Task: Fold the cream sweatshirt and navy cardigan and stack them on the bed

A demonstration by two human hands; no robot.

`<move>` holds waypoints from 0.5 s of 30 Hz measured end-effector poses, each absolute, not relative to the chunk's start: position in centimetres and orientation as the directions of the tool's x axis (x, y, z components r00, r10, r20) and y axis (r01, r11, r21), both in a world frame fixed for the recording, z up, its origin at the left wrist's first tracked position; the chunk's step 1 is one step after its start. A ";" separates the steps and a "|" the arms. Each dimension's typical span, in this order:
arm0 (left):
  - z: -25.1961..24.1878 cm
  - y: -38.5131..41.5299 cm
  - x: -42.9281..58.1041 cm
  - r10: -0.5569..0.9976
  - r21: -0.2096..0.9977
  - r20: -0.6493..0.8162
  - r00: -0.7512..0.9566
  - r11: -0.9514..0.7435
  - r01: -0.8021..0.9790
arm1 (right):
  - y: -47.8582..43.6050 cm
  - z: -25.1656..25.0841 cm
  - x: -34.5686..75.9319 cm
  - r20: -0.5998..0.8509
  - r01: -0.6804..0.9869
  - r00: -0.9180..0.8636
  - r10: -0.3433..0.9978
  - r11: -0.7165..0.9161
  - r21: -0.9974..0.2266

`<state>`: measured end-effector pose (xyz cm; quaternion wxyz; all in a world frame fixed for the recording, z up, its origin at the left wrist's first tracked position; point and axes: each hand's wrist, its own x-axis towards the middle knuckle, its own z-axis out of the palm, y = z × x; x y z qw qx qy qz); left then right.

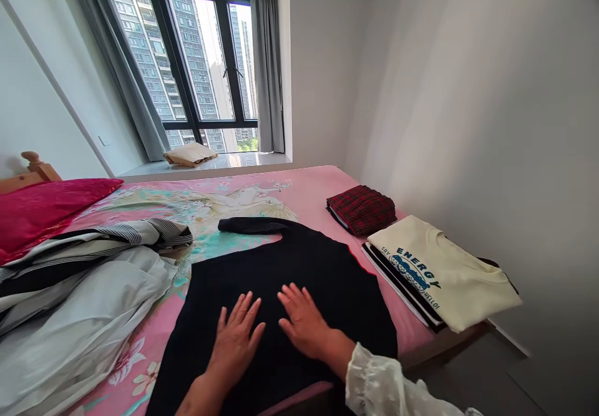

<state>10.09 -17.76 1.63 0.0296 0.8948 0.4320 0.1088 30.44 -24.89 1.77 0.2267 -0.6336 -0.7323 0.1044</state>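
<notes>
A black garment (285,272) lies spread flat on the pink floral bed sheet (309,191), one sleeve stretched toward the far side. My left hand (236,335) rests palm down on its middle, fingers spread. Beside it, my right hand (304,321) also lies flat on the black fabric with fingers extended. Neither hand holds anything. A white lacy sleeve covers my right forearm.
A folded cream T-shirt (444,272) printed "ENERGY" tops a small stack at the bed's right edge. A folded red plaid piece (361,209) sits behind it. Loose grey and striped clothes (79,279) pile at left, near a red pillow (42,210). A wall runs along the right.
</notes>
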 end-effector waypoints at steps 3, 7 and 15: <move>-0.1 -16.3 9.5 0.790 0.150 0.048 0.611 -0.610 0.778 | -23.3 0.2 32.6 0.117 0.904 -0.156 0.981 0.190 -0.383; 0.0 -12.9 3.5 0.942 0.017 -0.074 0.326 -0.326 0.945 | -22.8 -1.2 43.0 -0.039 0.925 0.330 0.943 -0.331 -0.187; 1.9 -10.0 9.8 0.784 0.111 0.026 0.620 -0.619 0.778 | -18.9 0.9 39.5 0.090 0.966 -0.063 0.994 0.084 -0.245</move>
